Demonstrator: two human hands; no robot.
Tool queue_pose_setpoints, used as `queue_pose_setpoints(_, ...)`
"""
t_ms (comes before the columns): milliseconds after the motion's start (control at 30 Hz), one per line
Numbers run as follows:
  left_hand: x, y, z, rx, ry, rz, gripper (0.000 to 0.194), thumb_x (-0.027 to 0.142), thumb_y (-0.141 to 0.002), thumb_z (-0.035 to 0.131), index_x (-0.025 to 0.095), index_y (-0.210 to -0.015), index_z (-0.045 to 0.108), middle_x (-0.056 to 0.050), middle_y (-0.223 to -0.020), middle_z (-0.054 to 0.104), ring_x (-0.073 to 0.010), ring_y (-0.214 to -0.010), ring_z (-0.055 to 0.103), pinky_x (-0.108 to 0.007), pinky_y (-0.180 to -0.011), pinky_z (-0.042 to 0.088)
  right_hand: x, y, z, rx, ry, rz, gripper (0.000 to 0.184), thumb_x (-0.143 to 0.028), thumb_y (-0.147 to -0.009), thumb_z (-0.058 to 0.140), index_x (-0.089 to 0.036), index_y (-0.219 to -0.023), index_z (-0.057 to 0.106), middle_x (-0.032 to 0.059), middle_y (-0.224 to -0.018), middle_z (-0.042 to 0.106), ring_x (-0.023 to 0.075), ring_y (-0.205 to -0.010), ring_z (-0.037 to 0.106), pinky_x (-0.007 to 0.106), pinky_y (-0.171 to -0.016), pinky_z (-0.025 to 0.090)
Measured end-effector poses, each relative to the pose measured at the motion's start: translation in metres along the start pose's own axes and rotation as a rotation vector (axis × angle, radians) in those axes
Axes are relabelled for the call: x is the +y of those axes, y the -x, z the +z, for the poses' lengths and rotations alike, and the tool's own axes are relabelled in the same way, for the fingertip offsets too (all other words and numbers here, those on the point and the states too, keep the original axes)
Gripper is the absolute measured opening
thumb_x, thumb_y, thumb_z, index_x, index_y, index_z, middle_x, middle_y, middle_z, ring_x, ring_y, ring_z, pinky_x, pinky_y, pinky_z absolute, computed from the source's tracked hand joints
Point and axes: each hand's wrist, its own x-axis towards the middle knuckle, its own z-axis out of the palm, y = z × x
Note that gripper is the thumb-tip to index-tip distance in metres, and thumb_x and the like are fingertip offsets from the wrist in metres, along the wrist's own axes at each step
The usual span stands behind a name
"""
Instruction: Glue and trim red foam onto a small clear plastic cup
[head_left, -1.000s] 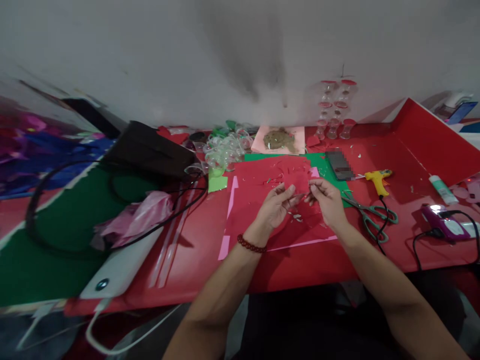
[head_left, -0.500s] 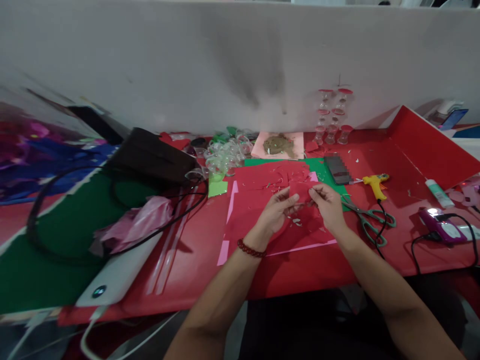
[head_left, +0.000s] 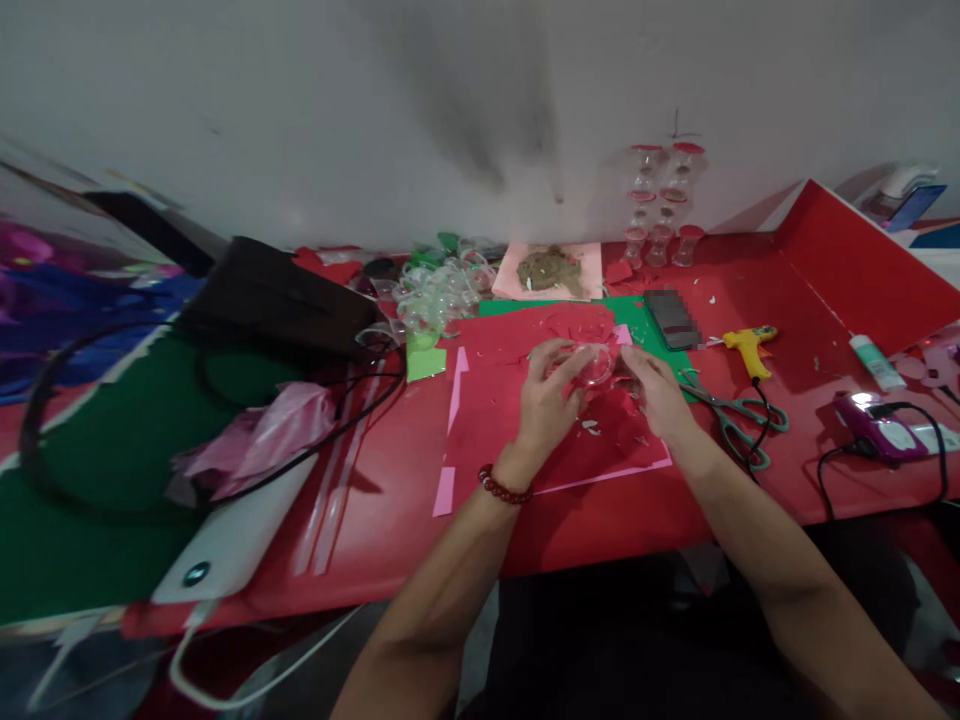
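Observation:
My left hand [head_left: 551, 400], with a dark red bead bracelet at its wrist, has its fingers curved round the left side of a small clear plastic cup [head_left: 597, 366]. The round end of the cup faces up over the red paper [head_left: 491, 400]. Close by the cup's right side is my right hand [head_left: 654, 388], its fingers bent and close together. Whatever they hold is hidden. Cut red scraps and small white bits lie on the paper under both hands. Pink paper strips [head_left: 444, 492] show along its edges.
Scissors [head_left: 739, 410], a yellow glue gun [head_left: 750, 350] and a phone [head_left: 670, 320] lie to the right. Behind are sand on pink paper [head_left: 551, 270], a pile of clear cups [head_left: 442, 290] and joined cups with red lids [head_left: 660, 245]. A black cable [head_left: 37, 450] loops on the left.
Both hands held up a small red paper piece before. Now a clear cup is in my left hand over the red paper, and the view has tilted down slightly.

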Motion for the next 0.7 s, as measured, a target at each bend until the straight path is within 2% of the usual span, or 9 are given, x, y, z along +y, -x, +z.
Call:
queue_pose_setpoints(167, 0.000, 0.001, -0.001, -0.158, 0.063, -0.093, 0.037, 0.015, -0.092, 0.065, 0.034, -0.123, 0.074, -0.009, -0.130, 0.063, -0.0236, -0.111, 0.065, -0.046, -0.102, 0.059, -0.001, 0.000, -0.001, 0.004, -0.010, 0.035, 0.048, -0.070, -0.065, 0.085, -0.025, -0.074, 0.072, -0.0005, -0.076, 0.072, 0.0172, -0.074, 0.065, 0.030, -0.070, 0.052)
queue_pose_setpoints(267, 0.001, 0.000, -0.003, -0.182, 0.127, -0.136, 0.035, 0.019, -0.091, 0.068, 0.036, -0.121, 0.075, -0.009, -0.134, 0.062, -0.0265, -0.118, 0.063, -0.050, -0.107, 0.056, -0.006, 0.001, 0.001, -0.073, -0.005, 0.018, 0.047, -0.066, -0.062, 0.090, -0.025, -0.077, 0.074, -0.0016, -0.077, 0.071, 0.0155, -0.074, 0.063, 0.029, -0.075, 0.052)
queue_pose_setpoints(400, 0.001, 0.000, -0.002, -0.206, 0.184, -0.148, 0.032, 0.031, -0.092, 0.073, 0.036, -0.123, 0.075, -0.010, -0.138, 0.061, -0.0285, -0.126, 0.061, -0.051, -0.111, 0.053, -0.010, 0.004, 0.005, -0.108, -0.007, -0.004, 0.049, -0.060, -0.057, 0.095, -0.027, -0.087, 0.075, 0.0006, -0.093, 0.077, 0.0191, -0.089, 0.067, 0.032, -0.084, 0.054)
queue_pose_setpoints(500, 0.003, -0.001, -0.003, -0.217, 0.169, -0.071, 0.044, 0.045, -0.089, 0.078, 0.034, -0.132, 0.072, -0.012, -0.141, 0.060, -0.0290, -0.130, 0.060, -0.049, -0.111, 0.053, -0.010, 0.004, 0.004, -0.093, 0.005, -0.037, 0.047, -0.054, -0.059, 0.095, -0.027, -0.091, 0.075, 0.0012, -0.095, 0.076, 0.0204, -0.094, 0.068, 0.033, -0.087, 0.055)
queue_pose_setpoints(600, 0.006, -0.002, -0.004, -0.224, 0.221, -0.022, 0.059, 0.054, -0.088, 0.078, 0.034, -0.142, 0.067, -0.013, -0.143, 0.059, -0.0293, -0.133, 0.058, -0.050, -0.116, 0.050, -0.009, 0.004, 0.003, -0.096, 0.022, -0.071, 0.043, -0.048, -0.061, 0.094, -0.026, -0.092, 0.073, 0.0000, -0.092, 0.075, 0.0201, -0.092, 0.067, 0.034, -0.086, 0.054)
queue_pose_setpoints(667, 0.011, -0.002, -0.005, -0.220, 0.303, -0.069, 0.065, 0.057, -0.086, 0.079, 0.035, -0.146, 0.064, -0.012, -0.148, 0.058, -0.0303, -0.138, 0.055, -0.051, -0.119, 0.046, -0.008, 0.004, 0.003, -0.113, 0.032, -0.083, 0.041, -0.046, -0.064, 0.092, -0.026, -0.093, 0.072, -0.0003, -0.093, 0.075, 0.0199, -0.092, 0.067, 0.034, -0.088, 0.054)
queue_pose_setpoints(700, 0.013, -0.002, -0.006, -0.218, 0.366, -0.135, 0.069, 0.058, -0.086, 0.079, 0.035, -0.148, 0.062, -0.012, -0.151, 0.056, -0.0307, -0.140, 0.054, -0.050, -0.119, 0.046, -0.007, 0.004, 0.002, -0.129, 0.039, -0.083, 0.042, -0.046, -0.065, 0.092, -0.026, -0.095, 0.071, -0.0001, -0.095, 0.074, 0.0199, -0.093, 0.067, 0.035, -0.089, 0.053)
